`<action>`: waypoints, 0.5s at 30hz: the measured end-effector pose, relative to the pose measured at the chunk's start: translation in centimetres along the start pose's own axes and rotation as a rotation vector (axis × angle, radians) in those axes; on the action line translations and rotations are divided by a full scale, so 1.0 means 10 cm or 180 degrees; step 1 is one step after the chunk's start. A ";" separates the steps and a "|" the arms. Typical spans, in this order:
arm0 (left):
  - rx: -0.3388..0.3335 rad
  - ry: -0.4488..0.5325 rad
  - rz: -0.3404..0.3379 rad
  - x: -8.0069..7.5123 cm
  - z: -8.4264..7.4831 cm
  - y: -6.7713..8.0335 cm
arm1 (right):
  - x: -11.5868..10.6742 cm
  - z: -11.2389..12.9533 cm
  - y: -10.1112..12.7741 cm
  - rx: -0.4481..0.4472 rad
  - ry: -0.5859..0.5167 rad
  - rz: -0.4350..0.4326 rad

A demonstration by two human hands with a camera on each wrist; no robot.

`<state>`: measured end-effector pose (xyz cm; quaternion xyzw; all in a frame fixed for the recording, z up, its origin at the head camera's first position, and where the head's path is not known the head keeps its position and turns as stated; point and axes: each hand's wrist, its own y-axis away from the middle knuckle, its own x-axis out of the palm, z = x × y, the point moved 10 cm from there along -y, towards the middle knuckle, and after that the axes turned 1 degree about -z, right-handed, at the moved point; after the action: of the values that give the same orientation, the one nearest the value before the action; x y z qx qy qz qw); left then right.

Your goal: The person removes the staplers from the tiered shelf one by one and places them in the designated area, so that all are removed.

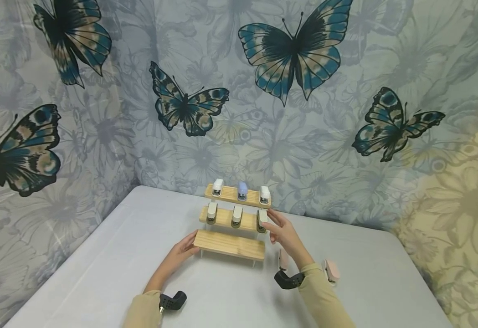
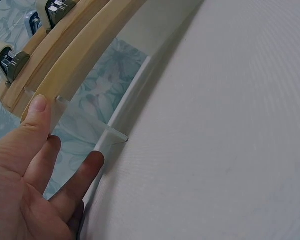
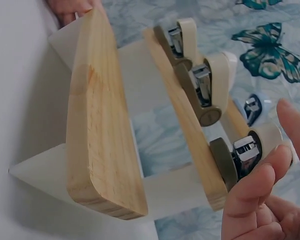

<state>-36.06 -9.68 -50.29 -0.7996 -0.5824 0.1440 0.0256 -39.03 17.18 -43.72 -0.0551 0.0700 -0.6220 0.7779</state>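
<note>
A three-tier wooden shelf rack [image 1: 229,244] stands on the white table. My left hand [image 1: 182,251] grips the left end of its lowest board, thumb on the board's edge in the left wrist view. At the right end of the middle tier is a cream stapler with a dark olive base [image 3: 224,161]. My right hand [image 1: 285,233] is beside it, thumb at the stapler's side and index finger extended past it. Two similar staplers, the middle one [image 1: 237,216] and the left one [image 1: 212,212], share that tier. Two white staplers and a blue stapler [image 1: 242,191] stand on the top tier.
Two pink staplers lie on the table to the right, one [image 1: 283,259] near my right wrist and one [image 1: 331,270] beyond the forearm. The lowest board is bare. Clear supports hold the boards up. Butterfly-printed fabric [image 1: 280,150] surrounds the table [image 1: 148,218].
</note>
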 end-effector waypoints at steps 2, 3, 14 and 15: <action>-0.0006 0.0003 -0.0003 -0.01 0.00 0.00 | 0.09 0.15 0.05 0.0125 -0.0059 -0.0061; 0.0000 0.0008 -0.0008 -0.02 0.00 0.00 | 0.11 0.17 0.06 0.0180 -0.0113 -0.0064; 0.0018 -0.0055 0.0031 0.00 -0.01 0.01 | 0.04 0.03 0.07 0.0365 -0.0118 -0.0363; -0.0022 -0.0057 0.0020 0.00 0.00 0.00 | 0.03 0.02 0.06 0.0336 -0.0058 -0.0397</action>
<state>-36.05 -9.71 -50.34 -0.8002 -0.5806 0.1492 0.0173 -38.34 17.07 -43.65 -0.0239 0.0265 -0.6716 0.7401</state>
